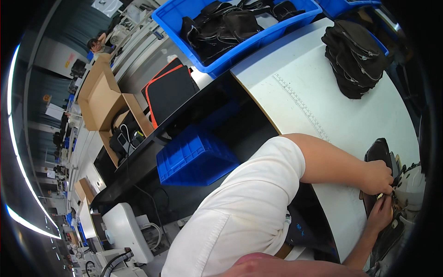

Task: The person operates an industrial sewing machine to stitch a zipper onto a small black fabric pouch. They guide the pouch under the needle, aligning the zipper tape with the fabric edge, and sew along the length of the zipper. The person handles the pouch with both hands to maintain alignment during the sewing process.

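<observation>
At the right edge, both hands meet beside a sewing machine (410, 184), partly cut off by the dark rim. My left hand (377, 177) is closed, its fingers bent down over a dark brown or black piece (378, 150) lying along the machine. Just below it, my right hand (380, 215) is closed too, its fingertips close to those of the left. A small yellowish thing (380, 196) shows at the right fingertips; its kind is not clear. The fingers partly hide where the piece meets the machine.
A black zippered bag (353, 57) lies on the white table (295, 69), which bears a printed ruler scale. Beyond it stands a blue crate (221, 64) with dark bags. Another blue crate (194, 159) sits lower down, near an open cardboard box (104, 99). A person (98, 46) is farther off.
</observation>
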`<action>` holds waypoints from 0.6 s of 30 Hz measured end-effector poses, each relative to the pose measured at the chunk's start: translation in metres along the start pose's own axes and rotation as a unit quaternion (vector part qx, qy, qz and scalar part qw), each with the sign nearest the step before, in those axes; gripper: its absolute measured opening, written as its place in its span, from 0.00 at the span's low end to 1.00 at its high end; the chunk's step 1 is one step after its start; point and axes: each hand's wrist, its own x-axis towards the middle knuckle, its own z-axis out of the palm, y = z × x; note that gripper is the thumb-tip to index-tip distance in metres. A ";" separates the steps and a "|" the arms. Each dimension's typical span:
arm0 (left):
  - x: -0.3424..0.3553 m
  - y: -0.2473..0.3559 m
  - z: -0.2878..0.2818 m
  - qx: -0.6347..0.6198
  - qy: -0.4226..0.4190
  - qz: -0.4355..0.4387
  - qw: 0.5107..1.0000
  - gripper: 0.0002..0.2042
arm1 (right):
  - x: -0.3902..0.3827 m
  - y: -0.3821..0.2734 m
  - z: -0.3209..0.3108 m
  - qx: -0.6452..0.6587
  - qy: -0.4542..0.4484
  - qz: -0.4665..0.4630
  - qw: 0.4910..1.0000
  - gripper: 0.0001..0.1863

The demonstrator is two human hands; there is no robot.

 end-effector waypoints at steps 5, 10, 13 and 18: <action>0.003 -0.002 0.001 0.054 0.039 0.035 0.997 0.06 | 0.001 -0.007 -0.003 0.044 0.015 -0.016 0.999 0.10; 0.004 -0.004 0.007 0.053 0.028 0.029 0.998 0.07 | -0.001 0.001 -0.003 0.015 -0.029 -0.006 0.999 0.10; 0.006 0.001 0.008 0.026 0.011 0.003 1.000 0.09 | 0.001 -0.002 -0.001 0.013 -0.002 -0.028 1.000 0.08; 0.006 0.003 0.008 0.011 -0.001 -0.035 0.999 0.10 | 0.001 0.009 0.005 0.012 -0.026 -0.030 0.999 0.08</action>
